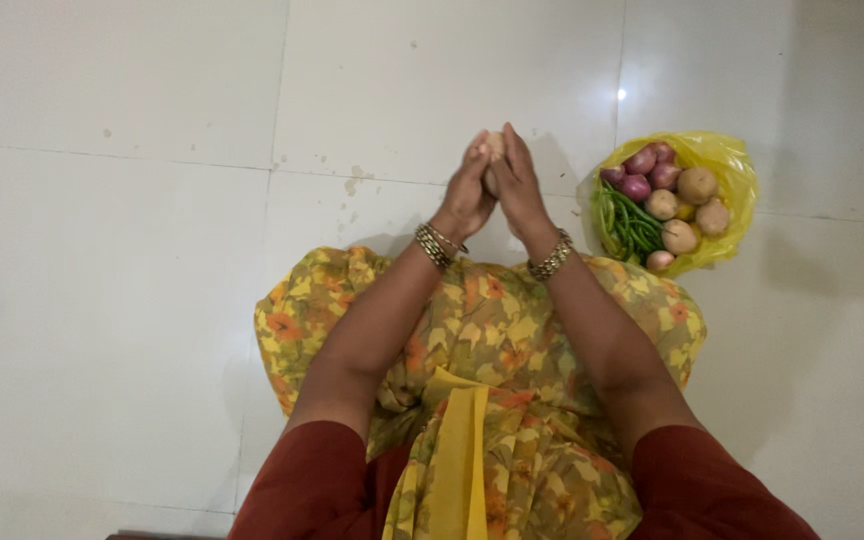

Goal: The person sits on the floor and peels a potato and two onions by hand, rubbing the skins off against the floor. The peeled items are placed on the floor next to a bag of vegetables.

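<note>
I sit on a white tiled floor with a yellow flowered cloth over my lap. My left hand (466, 190) and my right hand (520, 182) are pressed together in front of me, both closed around a small pale potato (494, 146) whose top shows between the fingertips. Most of the potato is hidden by my fingers. Each wrist carries gold bangles.
A yellow plastic bag (731, 160) lies open on the floor to my right, holding several potatoes (697, 185), red onions (639, 160) and green beans (628, 225). The white floor tiles (152, 250) spread around me on all sides.
</note>
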